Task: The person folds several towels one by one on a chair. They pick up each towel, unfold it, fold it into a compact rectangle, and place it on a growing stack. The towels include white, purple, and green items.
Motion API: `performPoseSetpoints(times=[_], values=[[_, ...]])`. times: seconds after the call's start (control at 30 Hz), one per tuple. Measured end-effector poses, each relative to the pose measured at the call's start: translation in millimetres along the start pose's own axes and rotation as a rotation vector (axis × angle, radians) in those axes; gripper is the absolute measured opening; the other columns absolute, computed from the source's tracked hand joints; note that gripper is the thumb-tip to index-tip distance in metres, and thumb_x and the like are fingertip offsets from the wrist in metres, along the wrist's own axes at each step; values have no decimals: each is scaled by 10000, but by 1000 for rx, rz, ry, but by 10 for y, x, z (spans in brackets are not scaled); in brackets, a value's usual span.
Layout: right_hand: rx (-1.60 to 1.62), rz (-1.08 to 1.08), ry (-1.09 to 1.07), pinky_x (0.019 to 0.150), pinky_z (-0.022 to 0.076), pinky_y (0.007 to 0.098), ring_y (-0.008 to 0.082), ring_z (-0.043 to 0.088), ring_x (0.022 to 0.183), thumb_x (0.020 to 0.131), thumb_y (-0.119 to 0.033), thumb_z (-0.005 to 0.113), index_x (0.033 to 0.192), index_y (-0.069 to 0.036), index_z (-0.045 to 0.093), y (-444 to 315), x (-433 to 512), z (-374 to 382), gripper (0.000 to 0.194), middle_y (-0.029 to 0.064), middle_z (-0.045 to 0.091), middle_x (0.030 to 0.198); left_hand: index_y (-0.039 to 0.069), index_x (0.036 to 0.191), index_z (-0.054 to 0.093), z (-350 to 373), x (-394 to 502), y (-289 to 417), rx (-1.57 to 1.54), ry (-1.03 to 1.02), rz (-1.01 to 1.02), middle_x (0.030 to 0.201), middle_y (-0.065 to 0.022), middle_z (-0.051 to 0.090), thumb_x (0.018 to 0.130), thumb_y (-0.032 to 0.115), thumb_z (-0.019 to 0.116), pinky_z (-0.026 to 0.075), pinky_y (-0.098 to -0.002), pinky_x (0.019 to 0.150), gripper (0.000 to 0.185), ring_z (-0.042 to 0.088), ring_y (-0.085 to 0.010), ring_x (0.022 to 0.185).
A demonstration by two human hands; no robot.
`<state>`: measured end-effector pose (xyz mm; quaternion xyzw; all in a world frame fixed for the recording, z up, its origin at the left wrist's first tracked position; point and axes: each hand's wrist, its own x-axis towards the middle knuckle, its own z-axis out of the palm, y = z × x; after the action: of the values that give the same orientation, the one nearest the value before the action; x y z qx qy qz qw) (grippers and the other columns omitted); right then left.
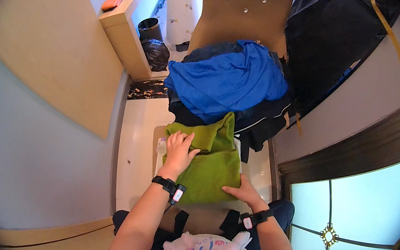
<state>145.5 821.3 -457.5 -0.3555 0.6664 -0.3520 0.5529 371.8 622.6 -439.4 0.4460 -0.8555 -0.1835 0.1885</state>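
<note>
A green cloth garment (211,174), partly folded, lies before me on top of something white whose edges show at both sides. My left hand (180,149) rests on its upper left part, fingers spread near a fold. The upper part of the green cloth is bunched and rises to a peak. At the lower right edge is my right hand (246,192), its thumb on top of the cloth and the other fingers hidden beneath or beside it. Whether either hand grips the cloth cannot be told. Black straps with small devices sit on both wrists.
A blue garment (227,80) covers dark clothes (264,118) heaped on a brown chair (242,25). A wooden desk (116,17) and a black trash bin (150,29) stand at upper left. Large black sheeting (316,45) hangs at upper right, above a glass-paned door (363,216).
</note>
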Motion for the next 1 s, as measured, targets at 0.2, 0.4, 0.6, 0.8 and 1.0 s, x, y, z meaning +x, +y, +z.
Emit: performPoseSetpoints(times=[0.2, 0.4, 0.6, 0.8, 1.0], values=[[166, 70, -30, 1031, 490, 350, 224, 595, 1220, 889, -249, 828, 1480, 22, 412, 104, -22, 27, 772, 145, 609, 1350, 78, 1158, 744, 239, 32, -111, 62, 61, 78, 1310, -157, 586, 774, 202, 861, 326, -517, 1143, 421, 470, -382, 1315], [116, 60, 60, 1017, 500, 357, 234, 607, 1207, 890, -262, 826, 1488, 25, 386, 261, 46, 122, 796, 158, 617, 1337, 85, 1062, 766, 232, 78, -131, 67, -7, 103, 1288, -141, 608, 752, 209, 872, 364, -492, 1100, 351, 507, -344, 1275], [134, 69, 92, 1000, 511, 358, 235, 619, 1192, 877, -304, 833, 1487, 23, 385, 139, 12, 149, 823, 167, 626, 1326, 83, 1033, 742, 253, 182, -125, 82, -34, 83, 1230, -124, 631, 818, 156, 794, 397, -471, 1050, 233, 541, -338, 1217], [107, 74, 111, 991, 516, 358, 233, 628, 1177, 875, -306, 829, 1478, 19, 402, 97, -40, 141, 807, 160, 644, 1301, 39, 1065, 635, 150, 277, -74, -8, 60, 86, 1093, -191, 651, 932, 101, 646, 451, -504, 950, 148, 598, -401, 1073], [91, 30, 143, 974, 525, 355, 231, 647, 1140, 879, -284, 825, 1460, 15, 431, 224, 56, 173, 763, 149, 661, 1273, 22, 1065, 550, -515, 357, 256, -155, 196, -35, 944, -245, 643, 1005, 127, 556, 495, -526, 785, 121, 624, -452, 920]])
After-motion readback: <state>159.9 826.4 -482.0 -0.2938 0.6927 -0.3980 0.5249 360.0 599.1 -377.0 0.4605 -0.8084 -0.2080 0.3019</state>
